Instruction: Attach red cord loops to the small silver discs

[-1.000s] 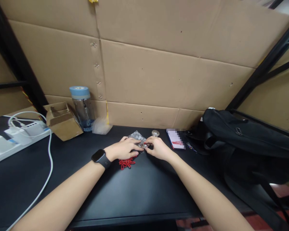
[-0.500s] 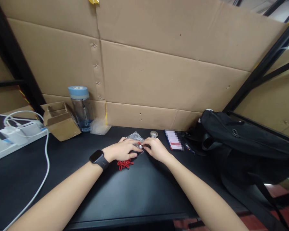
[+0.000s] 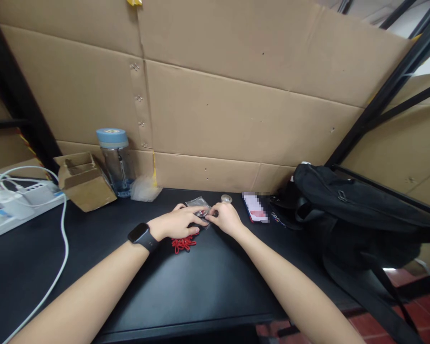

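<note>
My left hand point(image 3: 177, 222), with a black smartwatch point(image 3: 141, 236) on its wrist, lies over a red knotted cord point(image 3: 182, 243) on the black table point(image 3: 200, 282). Its fingertips pinch a small clear piece point(image 3: 202, 213) together with my right hand point(image 3: 225, 217), whose fingers are curled onto the same piece. Just behind the fingers lies a crinkled clear plastic bag point(image 3: 198, 204). A small round clear knob point(image 3: 226, 198) sits a little beyond my right hand.
A black backpack point(image 3: 351, 210) fills the table's right side, with a card point(image 3: 257, 209) and keys point(image 3: 276, 220) beside it. At back left stand a blue-lidded bottle point(image 3: 114, 160), an open cardboard box point(image 3: 84, 180), a plastic wrap point(image 3: 143, 188), and a power strip with white cable point(image 3: 62, 224). Cardboard walls stand behind.
Both hands have drawn slightly closer together over the small clear piece. The view has shifted a little to the right; the things on the table stay put.
</note>
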`<state>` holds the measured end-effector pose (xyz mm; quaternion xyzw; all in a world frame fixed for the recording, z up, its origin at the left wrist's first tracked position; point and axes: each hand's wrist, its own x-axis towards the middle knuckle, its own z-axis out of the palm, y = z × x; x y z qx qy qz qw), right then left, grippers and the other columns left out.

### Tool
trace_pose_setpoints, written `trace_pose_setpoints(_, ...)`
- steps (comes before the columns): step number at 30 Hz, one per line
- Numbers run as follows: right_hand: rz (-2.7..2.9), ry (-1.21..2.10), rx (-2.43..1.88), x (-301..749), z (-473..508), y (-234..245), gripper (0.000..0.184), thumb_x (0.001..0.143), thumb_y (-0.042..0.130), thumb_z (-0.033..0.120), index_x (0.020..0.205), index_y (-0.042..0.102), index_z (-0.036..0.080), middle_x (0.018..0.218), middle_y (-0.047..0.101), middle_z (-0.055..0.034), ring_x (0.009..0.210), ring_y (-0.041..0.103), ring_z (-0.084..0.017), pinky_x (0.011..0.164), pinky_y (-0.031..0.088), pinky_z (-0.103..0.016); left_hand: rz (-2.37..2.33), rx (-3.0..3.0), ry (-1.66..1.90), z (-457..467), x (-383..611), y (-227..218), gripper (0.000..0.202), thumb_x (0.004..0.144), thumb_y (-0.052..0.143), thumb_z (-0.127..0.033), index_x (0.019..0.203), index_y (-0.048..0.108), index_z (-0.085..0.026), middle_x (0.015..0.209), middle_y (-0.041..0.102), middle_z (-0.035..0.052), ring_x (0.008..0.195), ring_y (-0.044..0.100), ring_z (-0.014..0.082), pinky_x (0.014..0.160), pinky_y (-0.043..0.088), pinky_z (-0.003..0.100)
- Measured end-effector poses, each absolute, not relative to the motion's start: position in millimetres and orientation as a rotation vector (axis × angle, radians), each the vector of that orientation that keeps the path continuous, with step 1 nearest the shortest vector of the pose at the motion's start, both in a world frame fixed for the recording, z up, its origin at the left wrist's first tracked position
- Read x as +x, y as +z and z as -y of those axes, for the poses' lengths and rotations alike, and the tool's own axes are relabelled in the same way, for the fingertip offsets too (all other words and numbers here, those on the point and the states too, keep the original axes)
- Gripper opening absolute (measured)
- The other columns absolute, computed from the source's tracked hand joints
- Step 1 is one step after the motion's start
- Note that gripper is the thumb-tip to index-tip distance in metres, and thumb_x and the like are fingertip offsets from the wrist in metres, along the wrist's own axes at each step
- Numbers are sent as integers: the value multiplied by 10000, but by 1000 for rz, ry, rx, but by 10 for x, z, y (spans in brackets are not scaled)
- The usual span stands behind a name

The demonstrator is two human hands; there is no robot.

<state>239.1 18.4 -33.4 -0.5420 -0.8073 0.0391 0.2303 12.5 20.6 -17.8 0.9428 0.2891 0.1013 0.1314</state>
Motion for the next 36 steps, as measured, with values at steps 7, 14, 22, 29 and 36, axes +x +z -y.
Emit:
trace_pose_setpoints(7,2199,175,-1405,2397,-179,-416,42,843,727,248,855,699,219,814,683,-19,778,594,-165,744,414,-262,-809,2697,268,-223,114,-163,434,861,649,-237,1259,681,-407,1611,366,-10,1462,382,277,1190,271,473)
trace_pose_setpoints(14,2119,96,-1436,2344,-198,-366,217,802,758,285,863,558,225,821,610,14,774,551,-162,677,366,-246,-799,2704,222,-214,123,-157,442,866,640,-221,1266,679,-404,1640,294,-5,1496,317,280,1211,235,498)
trace_pose_setpoints(22,2022,-48,-1466,2294,-350,-468,202,812,678,246,964,548,219,944,587,-34,882,553,-203,773,407,-297,-869,2682,90,-189,133,-108,463,875,623,-220,1282,660,-440,1673,168,-31,1541,162,316,1208,176,577)
trace_pose_setpoints(29,2060,456,-1125,2580,-416,-324,136,905,595,322,973,616,206,885,650,-20,794,591,-164,742,443,-278,-712,2685,476,-316,-2,-71,398,821,621,-155,1157,720,-344,1516,493,-7,1394,462,248,1170,335,406)
trace_pose_setpoints(36,2179,519,-1136,2749,-313,-279,188,826,685,170,1010,706,204,915,749,-26,748,605,-143,740,444,-266,-974,2653,783,-414,58,-264,406,779,754,-277,1151,596,-248,1150,695,24,1073,644,218,924,438,330)
